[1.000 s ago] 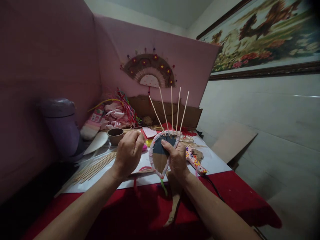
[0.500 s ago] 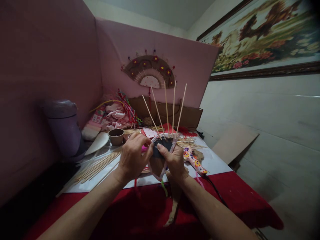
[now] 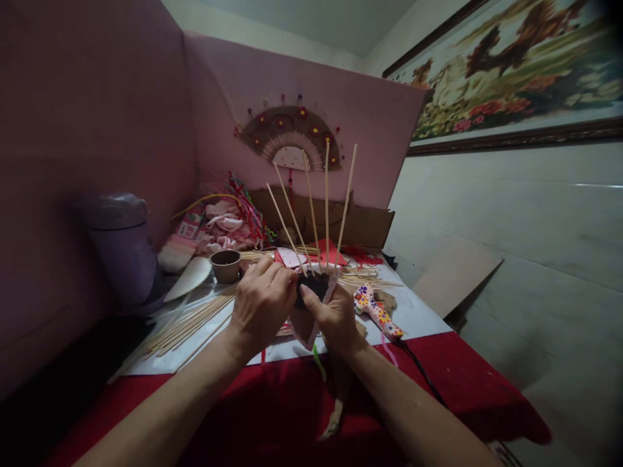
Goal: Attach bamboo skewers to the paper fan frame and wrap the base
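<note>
Between my hands is a small cardboard fan base [image 3: 302, 324] with a dark upper face and a pale pink wrapped edge. Several thin wooden sticks [image 3: 327, 207] rise from its top, spread like ribs. My right hand [image 3: 338, 321] grips its right side, thumb pressed on the dark face. On the left, my left hand [image 3: 263, 308] is closed with its fingertips at the upper left edge, partly hidden behind the knuckles. Right of my hands lies a flower-patterned glue gun [image 3: 377, 311] with a black cord.
A finished fan [image 3: 292, 139] hangs on the pink panel. Bundled sticks [image 3: 195, 324], a brown cup [image 3: 226, 266], pink cloth [image 3: 224, 227] and a purple bin [image 3: 121, 253] are left. Red paper [image 3: 333, 253] lies behind my hands. A cardboard strip [image 3: 335, 408] hangs over the front edge.
The fan base has tilted, so its dark face looks shorter and the sticks lean further left. My left fingers have curled in closer against its edge; the pink item beside them is now hidden.
</note>
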Action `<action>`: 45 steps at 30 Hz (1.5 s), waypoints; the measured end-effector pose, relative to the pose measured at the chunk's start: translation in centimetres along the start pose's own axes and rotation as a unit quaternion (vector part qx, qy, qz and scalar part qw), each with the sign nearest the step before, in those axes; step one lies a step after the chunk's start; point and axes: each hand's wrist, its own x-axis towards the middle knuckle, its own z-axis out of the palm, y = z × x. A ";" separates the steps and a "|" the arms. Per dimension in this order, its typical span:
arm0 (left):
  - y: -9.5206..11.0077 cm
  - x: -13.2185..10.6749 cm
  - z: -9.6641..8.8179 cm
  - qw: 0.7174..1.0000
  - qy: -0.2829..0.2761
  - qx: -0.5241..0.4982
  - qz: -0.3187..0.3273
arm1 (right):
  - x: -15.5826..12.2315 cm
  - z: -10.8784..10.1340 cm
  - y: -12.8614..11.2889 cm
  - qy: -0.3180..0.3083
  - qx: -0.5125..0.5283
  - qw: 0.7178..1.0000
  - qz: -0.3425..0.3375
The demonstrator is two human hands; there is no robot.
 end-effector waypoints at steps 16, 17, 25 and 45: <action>-0.5 -0.1 0.7 0.999 -0.042 0.003 -0.006 | -0.5 0.6 -0.3 0.015 -0.013 1.000 -0.002; -0.5 -0.1 0.8 0.999 -0.042 -0.017 -0.012 | -0.5 0.6 -0.4 0.015 -0.004 1.000 0.006; 0.9 0.0 0.4 0.981 -0.031 -0.188 -0.025 | 1.5 -0.5 0.7 0.112 0.059 0.985 0.120; 0.0 -0.1 -1.1 0.962 -0.049 -0.223 -0.150 | 0.9 -0.3 -0.4 0.041 0.128 0.982 0.135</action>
